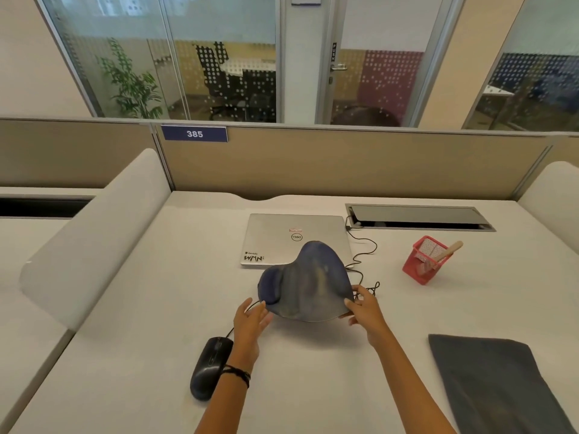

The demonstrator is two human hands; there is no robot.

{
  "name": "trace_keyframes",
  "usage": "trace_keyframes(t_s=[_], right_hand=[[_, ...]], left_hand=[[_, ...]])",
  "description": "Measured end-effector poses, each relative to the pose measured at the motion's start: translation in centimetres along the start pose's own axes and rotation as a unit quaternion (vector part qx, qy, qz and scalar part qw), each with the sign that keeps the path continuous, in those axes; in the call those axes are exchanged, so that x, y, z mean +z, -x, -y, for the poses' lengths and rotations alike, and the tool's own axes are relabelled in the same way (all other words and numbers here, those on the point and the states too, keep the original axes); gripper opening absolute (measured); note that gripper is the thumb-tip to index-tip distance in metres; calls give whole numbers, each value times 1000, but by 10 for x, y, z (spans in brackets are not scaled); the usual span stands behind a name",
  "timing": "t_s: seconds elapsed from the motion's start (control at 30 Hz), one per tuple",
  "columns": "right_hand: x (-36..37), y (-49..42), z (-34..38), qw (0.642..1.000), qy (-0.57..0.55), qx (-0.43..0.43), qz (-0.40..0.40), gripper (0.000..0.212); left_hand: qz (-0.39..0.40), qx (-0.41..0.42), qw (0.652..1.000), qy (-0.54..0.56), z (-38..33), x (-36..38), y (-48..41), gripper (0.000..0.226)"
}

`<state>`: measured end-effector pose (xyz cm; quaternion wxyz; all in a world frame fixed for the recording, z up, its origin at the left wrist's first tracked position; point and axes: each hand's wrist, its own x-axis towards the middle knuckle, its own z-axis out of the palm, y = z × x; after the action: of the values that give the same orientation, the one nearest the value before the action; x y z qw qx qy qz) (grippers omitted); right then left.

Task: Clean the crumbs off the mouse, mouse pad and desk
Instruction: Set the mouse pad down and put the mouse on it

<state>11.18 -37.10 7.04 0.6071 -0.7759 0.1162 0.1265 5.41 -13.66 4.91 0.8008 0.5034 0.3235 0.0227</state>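
Two hands were seen holding the blue mouse pad (308,283) clear of the desk (141,308), in front of the closed laptop (282,236). The right hand (365,311) was clamped on the pad's near right edge, thumb on top and fingers behind. The left hand (249,324) was laid with fingers nearly straight against the near left edge, beside the padded wrist rest, so support rather than a pinch was suggested there.

The pad was tilted, its far end raised over the laptop's near edge and its top face turned toward the camera. Its long axis was set near to far, the rounded tip pointed away at the partition. It was judged to have been lifted so that crumbs could be tipped off and the desk beneath reached.

The mouse (208,368) was left on the desk at near left, beside the left forearm. A grey cloth (488,377) was laid flat at near right, presumably kept for wiping.
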Motion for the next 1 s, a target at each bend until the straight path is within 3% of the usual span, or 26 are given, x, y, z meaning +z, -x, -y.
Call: trace_keyframes(t_s=[0.13, 0.27, 0.5, 1.0], right_hand=[[-7, 13, -2, 998, -43, 19, 36, 24], [-18, 30, -7, 994, -19, 38, 102, 29], [-30, 59, -22, 976, 41, 70, 202, 37], [-25, 99, -50, 953, 148, 101, 243, 37]], left_hand=[[15, 25, 999, -32, -6, -6, 9, 41], [48, 77, 987, -132, -11, -19, 19, 27], [69, 104, 951, -284, -11, -43, 37, 34], [30, 89, 871, -482, 22, -68, 59, 37]])
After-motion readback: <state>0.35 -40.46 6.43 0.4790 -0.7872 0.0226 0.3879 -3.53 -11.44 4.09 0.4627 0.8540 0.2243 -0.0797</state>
